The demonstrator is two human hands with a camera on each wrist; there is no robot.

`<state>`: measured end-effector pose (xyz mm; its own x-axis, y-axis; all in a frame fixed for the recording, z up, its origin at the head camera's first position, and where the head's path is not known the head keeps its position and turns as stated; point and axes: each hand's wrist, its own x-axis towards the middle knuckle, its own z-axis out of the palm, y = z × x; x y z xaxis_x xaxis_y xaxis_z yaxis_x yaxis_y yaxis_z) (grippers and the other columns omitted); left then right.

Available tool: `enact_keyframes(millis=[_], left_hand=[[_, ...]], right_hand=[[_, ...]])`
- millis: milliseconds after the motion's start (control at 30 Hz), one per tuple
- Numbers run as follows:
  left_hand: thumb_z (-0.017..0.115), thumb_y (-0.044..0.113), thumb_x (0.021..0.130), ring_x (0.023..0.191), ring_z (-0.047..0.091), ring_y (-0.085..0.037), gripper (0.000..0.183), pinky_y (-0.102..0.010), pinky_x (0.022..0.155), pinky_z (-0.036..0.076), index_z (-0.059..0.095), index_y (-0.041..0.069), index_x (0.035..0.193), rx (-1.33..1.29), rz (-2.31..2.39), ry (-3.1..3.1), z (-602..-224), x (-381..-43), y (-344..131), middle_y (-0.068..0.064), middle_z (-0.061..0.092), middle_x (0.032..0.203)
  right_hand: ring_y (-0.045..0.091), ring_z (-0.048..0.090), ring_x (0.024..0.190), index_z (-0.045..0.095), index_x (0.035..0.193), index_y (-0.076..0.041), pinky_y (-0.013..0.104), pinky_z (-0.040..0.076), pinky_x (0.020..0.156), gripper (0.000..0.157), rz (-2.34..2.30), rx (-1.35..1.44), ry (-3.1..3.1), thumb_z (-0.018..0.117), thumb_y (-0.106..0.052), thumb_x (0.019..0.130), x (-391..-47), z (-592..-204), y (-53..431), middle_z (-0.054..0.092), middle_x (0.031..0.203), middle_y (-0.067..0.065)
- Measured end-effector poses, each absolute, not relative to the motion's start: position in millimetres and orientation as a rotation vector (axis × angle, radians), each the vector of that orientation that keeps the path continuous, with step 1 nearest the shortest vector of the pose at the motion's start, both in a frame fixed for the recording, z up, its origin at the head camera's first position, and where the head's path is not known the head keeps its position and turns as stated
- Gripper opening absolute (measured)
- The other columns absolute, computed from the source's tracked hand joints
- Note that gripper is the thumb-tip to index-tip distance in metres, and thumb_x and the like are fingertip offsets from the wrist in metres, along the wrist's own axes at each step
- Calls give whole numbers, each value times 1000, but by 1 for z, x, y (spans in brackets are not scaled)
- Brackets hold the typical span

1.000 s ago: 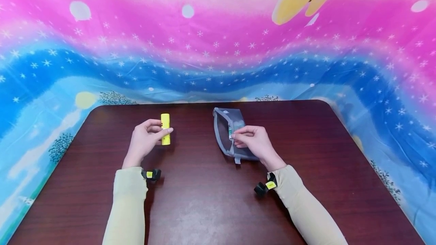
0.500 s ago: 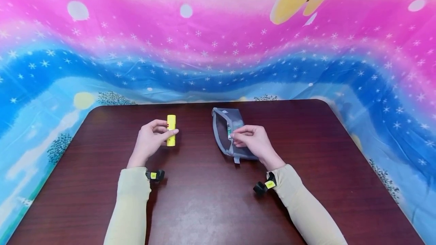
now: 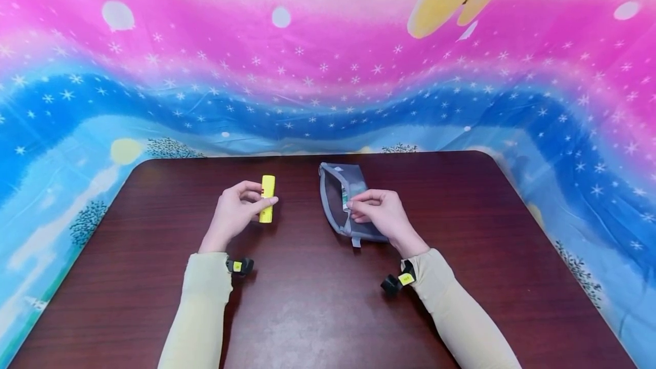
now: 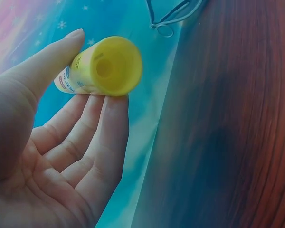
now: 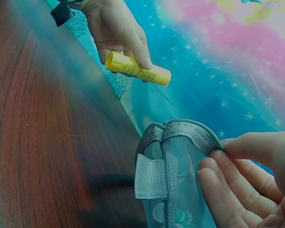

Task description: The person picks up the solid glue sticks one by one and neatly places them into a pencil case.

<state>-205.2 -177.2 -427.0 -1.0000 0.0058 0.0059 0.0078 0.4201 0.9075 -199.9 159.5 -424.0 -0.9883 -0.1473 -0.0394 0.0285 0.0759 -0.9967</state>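
Note:
A yellow glue stick (image 3: 267,209) stands upright in the air, pinched between the thumb and fingers of my left hand (image 3: 233,215). One round end of the glue stick (image 4: 116,66) faces the left wrist camera. To its right is a grey mesh zip pouch (image 3: 333,192), its mouth spread wide. My right hand (image 3: 386,215) pinches the pouch's zipper edge between thumb and fingers. Through the mesh, green-and-white markings show on the side of the pouch (image 5: 178,190); whether they are print or contents I cannot tell.
A dark brown wooden table (image 3: 307,312) lies under both hands. Behind and beside it hangs a colourful patterned cloth (image 3: 328,73). A black wrist camera (image 3: 246,267) sits on the left wrist, and another black camera (image 3: 392,285) on the right.
My left hand has moved right, carrying the glue stick closer to the pouch. My right hand and the pouch have stayed almost in place.

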Motion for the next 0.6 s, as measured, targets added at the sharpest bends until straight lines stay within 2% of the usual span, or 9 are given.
enact_keyframes(millis=[600], left_hand=[[87, 35, 83, 83, 69, -27, 54, -35, 70, 62, 64, 6, 122, -36, -1745, -2628, -422, -204, -167, -13, 69, 103]], right_hand=[[26, 74, 76, 76, 104, 4, 39, 62, 72, 21, -2029, -116, 2224, 79, -12, 91, -199, -424, 161, 74, 95, 21]])
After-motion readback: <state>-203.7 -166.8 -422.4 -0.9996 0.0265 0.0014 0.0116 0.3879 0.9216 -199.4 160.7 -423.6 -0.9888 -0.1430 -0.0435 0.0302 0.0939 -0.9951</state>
